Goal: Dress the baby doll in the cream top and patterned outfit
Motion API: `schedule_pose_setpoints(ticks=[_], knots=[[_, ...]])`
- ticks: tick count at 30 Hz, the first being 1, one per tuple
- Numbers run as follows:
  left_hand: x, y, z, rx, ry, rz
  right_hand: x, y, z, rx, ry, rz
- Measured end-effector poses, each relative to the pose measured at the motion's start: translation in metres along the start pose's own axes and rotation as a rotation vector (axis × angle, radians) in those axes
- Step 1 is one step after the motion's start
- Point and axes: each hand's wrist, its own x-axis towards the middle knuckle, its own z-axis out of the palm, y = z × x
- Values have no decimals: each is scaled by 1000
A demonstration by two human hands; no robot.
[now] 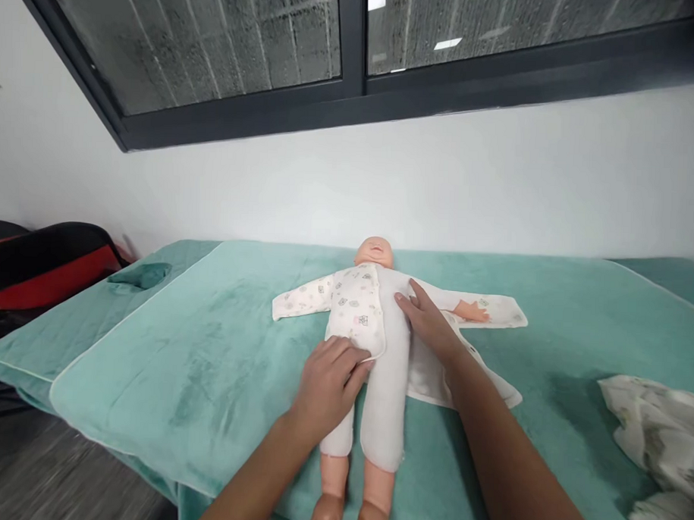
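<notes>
A baby doll (377, 367) lies on its back on a teal blanket (207, 346), head toward the wall. A white printed jacket (354, 302) covers its left half; the other flap lies spread open to the right. My left hand (328, 384) rests on the doll's hip, its fingers pinching the jacket's lower hem. On the doll's chest my right hand (430, 320) lies flat, fingers stretched out, beside the open flap.
A crumpled white printed cloth (659, 438) lies at the right edge of the blanket. A small teal cloth (141, 274) sits at the far left, with a black and red bag (45, 265) beyond it. The wall and a dark window frame stand behind.
</notes>
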Motion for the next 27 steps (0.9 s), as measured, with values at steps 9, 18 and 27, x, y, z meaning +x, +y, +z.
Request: schedule_pose_setpoints(ticks=[9,18,27], knots=[[83,10,9,-40,-74,31,0,-10,-87,-887,533,-52],[184,24,102,449,-505,299,16,18,-106,-838,437,-35],[204,10,75,485,-460,290,24,19,-115,-260,563,-55]])
